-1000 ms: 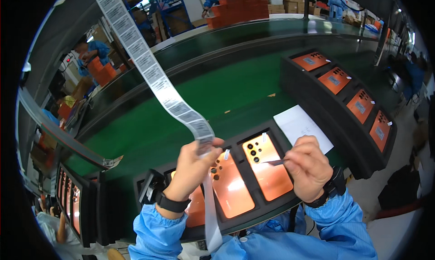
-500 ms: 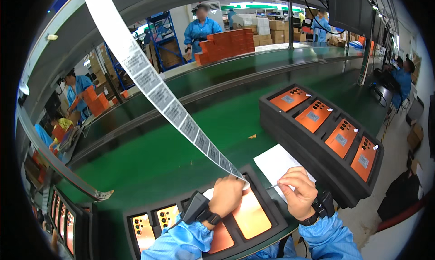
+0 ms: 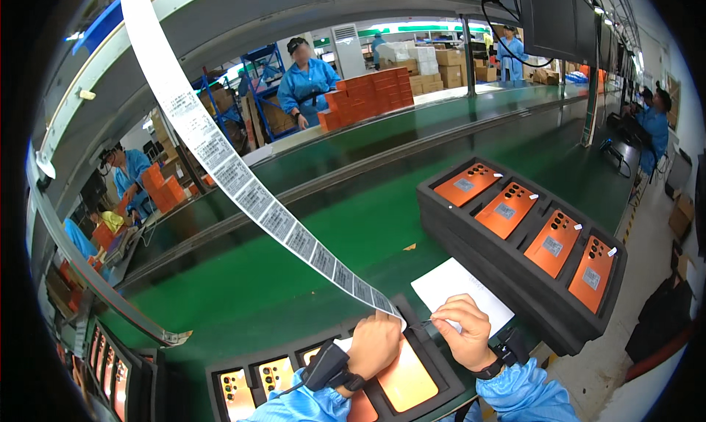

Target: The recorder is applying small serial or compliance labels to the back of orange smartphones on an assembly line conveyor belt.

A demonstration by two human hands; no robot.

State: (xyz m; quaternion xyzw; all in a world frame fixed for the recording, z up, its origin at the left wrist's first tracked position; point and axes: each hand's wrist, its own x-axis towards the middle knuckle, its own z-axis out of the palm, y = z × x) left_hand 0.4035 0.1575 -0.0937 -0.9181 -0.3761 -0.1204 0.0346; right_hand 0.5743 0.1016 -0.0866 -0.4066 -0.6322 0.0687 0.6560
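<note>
My left hand point(image 3: 373, 345) is closed on the lower end of a long white strip of printed labels point(image 3: 250, 190), just above an orange phone point(image 3: 412, 381) lying in the near black foam tray point(image 3: 435, 354). Between the thumb and fingers of my right hand point(image 3: 465, 334) is a thin pair of tweezers point(image 3: 422, 323), its tip pointing left near the strip's end. More orange phones, such as this one point(image 3: 237, 394), lie in the same tray, partly covered by my left arm. A white sheet of paper point(image 3: 460, 288) lies beyond my right hand.
At right, a stack of black foam trays point(image 3: 482, 256) holds several orange phones bearing labels. Another tray point(image 3: 129, 370) of phones stands at far left. A green conveyor belt point(image 3: 294, 157) runs behind, with orange boxes point(image 3: 368, 98) and co-workers beyond. A metal post point(image 3: 103, 253) rises at left.
The tweezers in my right hand have come closer to the strip's end by my left hand. The view has shifted slightly, and the strip sags a little more.
</note>
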